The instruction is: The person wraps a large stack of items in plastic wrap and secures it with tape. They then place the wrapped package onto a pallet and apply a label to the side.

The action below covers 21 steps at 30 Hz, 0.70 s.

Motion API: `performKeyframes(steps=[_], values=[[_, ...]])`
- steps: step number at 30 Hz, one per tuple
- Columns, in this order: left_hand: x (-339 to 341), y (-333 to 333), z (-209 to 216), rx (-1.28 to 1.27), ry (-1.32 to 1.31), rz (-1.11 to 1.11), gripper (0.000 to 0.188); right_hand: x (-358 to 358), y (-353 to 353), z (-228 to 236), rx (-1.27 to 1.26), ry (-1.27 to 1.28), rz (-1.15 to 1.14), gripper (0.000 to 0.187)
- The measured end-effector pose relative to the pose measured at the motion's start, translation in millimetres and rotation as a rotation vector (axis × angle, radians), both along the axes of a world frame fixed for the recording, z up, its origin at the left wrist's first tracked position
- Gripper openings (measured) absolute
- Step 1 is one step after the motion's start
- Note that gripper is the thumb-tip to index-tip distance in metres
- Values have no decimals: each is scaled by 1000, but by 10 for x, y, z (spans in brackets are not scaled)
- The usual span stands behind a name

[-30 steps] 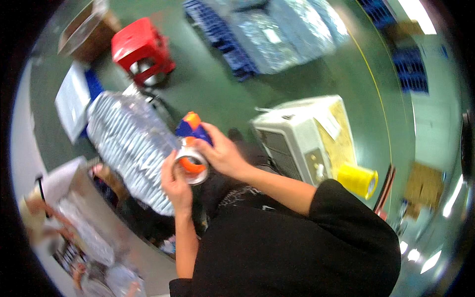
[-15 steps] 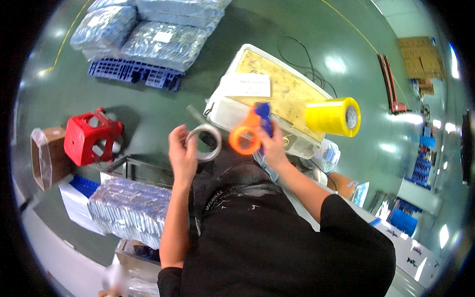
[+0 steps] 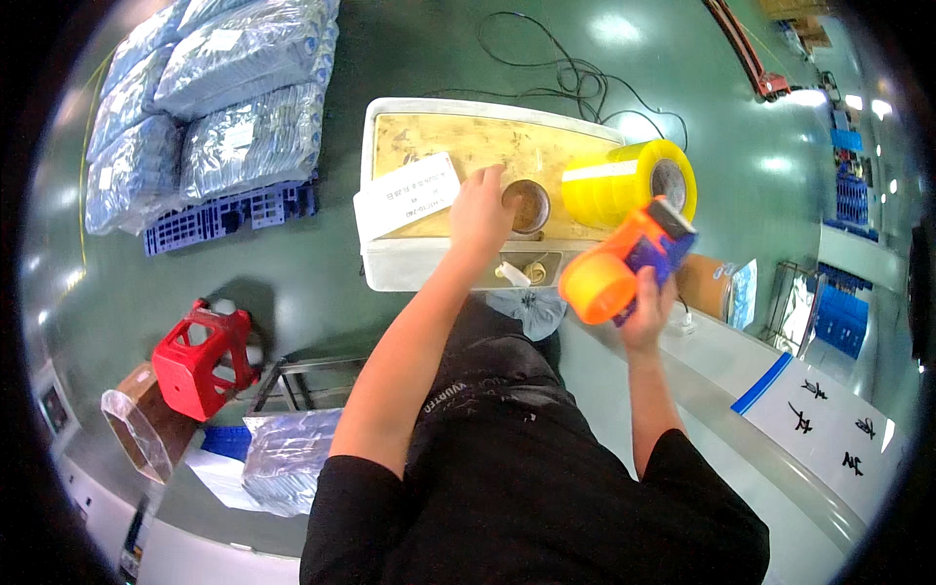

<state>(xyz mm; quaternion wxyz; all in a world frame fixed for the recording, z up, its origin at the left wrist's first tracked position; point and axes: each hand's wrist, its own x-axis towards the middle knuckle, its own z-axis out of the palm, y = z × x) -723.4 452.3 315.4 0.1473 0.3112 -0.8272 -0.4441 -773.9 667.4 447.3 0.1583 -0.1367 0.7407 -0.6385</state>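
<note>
My left hand [image 3: 479, 220] reaches over a yellow-topped white bin, its fingers closed on the near-left rim of a brown-lined tape core [image 3: 529, 207]. The core lies flat, or nearly so, on the yellow top [image 3: 414, 127]. In my right hand [image 3: 646, 310] is an orange and blue tape dispenser [image 3: 634, 261], gripped by its blue handle and tilted, with a round orange part toward me. Just behind the dispenser, a thick stack of yellow tape rolls [image 3: 609, 187] lies on its side at the right end of the top. A printed white sheet [image 3: 409, 198] lies left of my left hand.
Plastic-wrapped stacks [image 3: 249, 127] sit on a blue pallet [image 3: 229, 216] at the far left. A red stool [image 3: 200, 366] stands beside an open carton [image 3: 146, 419]. Black cable [image 3: 585, 83] coils on the floor behind the bin. A white table [image 3: 721, 429] runs along my right.
My left hand has carried the tape core right and onto the yellow top. My right hand has swung the dispenser to the right, away from the left hand. The view has turned too.
</note>
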Motion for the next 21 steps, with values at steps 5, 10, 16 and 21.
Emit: performKeyframes(steps=[5, 10, 16, 21], values=[[59, 133, 423, 96, 162, -153, 56, -695, 283, 206, 365, 216, -21, 36], [-468, 590, 551, 196, 327, -232, 88, -942, -84, 304, 696, 360, 308, 42], [-867, 904, 123, 504, 484, -304, 92, -817, -351, 351, 1072, 782, 549, 46], [-895, 1001, 106, 1012, 664, -152, 75, -901, -346, 90, 903, 856, 379, 41]])
